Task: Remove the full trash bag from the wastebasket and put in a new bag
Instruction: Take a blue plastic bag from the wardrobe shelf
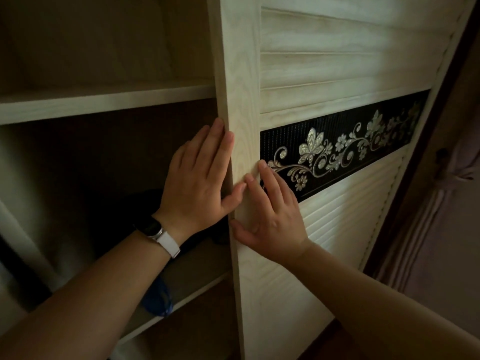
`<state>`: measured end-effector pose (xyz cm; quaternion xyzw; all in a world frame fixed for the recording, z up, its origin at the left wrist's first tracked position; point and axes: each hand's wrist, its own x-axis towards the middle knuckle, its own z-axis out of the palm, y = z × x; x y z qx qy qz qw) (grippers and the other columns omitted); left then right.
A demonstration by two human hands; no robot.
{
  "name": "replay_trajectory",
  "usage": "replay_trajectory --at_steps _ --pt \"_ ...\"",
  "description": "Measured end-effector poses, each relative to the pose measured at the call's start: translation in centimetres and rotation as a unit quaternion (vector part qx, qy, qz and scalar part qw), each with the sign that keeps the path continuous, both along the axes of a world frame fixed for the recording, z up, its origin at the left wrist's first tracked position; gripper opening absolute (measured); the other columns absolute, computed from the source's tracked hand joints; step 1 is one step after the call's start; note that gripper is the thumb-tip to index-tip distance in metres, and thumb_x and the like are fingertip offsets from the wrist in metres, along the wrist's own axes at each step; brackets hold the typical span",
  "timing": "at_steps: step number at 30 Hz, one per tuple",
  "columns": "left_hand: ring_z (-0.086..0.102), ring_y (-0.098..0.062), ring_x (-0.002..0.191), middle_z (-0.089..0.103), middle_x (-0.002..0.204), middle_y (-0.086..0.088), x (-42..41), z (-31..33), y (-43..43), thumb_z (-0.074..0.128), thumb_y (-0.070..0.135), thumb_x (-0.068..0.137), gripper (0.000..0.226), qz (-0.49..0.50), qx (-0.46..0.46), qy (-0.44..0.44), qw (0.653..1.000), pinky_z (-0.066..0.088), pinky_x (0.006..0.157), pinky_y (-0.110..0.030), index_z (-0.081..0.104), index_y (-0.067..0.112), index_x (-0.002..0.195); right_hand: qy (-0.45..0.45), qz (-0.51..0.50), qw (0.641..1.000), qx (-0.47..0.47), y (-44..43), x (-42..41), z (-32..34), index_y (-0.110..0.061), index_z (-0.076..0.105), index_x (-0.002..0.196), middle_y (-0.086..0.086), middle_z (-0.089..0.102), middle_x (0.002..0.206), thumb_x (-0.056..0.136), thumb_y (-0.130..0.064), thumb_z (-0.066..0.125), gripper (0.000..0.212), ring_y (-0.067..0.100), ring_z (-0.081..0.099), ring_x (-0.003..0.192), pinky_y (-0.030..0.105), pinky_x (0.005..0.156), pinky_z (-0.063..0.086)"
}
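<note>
No wastebasket or trash bag is in view. A pale wooden sliding wardrobe door (241, 74) with louvred panels and a black floral band (337, 152) fills the middle and right. My left hand (200, 178) lies flat with fingers apart against the door's left edge, thumb on the door's front. My right hand (272, 214) presses flat on the door's front frame just right of that edge, fingers spread. Neither hand holds anything. A dark band with a white strap (161, 233) is on my left wrist.
Left of the door the wardrobe stands open, with a pale shelf (104, 102) above and a lower shelf (197, 279) holding dark cloth (145, 203) and a blue item (158, 297). A dark door frame and pink curtain (441, 229) are at the right.
</note>
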<state>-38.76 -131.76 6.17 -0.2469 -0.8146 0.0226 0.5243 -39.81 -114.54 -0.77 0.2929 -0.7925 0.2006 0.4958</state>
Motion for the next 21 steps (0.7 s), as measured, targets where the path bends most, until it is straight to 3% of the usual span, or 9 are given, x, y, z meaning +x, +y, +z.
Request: replay_trajectory --at_steps 13,21 --pt "0.033 -0.038 0.14 0.028 0.156 -0.02 -3.3 0.0 7.0 0.043 0.051 0.097 0.075 0.054 -0.014 -0.03 0.998 0.034 0.107 -0.051 0.02 0.006 0.151 -0.023 -0.052 0.998 0.036 6.5 -3.7 0.6 -0.009 0.039 0.14 0.02 0.03 0.151 0.083 -0.054 0.06 0.076 0.034 0.037 0.135 0.047 0.101 0.043" --pt "0.033 -0.038 0.14 0.024 0.158 -0.021 -3.4 -0.8 7.9 0.044 0.05 0.098 0.075 0.068 0.004 -0.042 0.997 0.036 0.107 -0.051 0.014 0.006 0.151 -0.038 -0.029 0.998 0.052 7.4 -4.2 0.6 -0.009 0.04 0.141 0.02 0.028 0.153 0.083 -0.052 0.062 0.076 0.036 0.037 0.135 0.048 0.099 0.044"
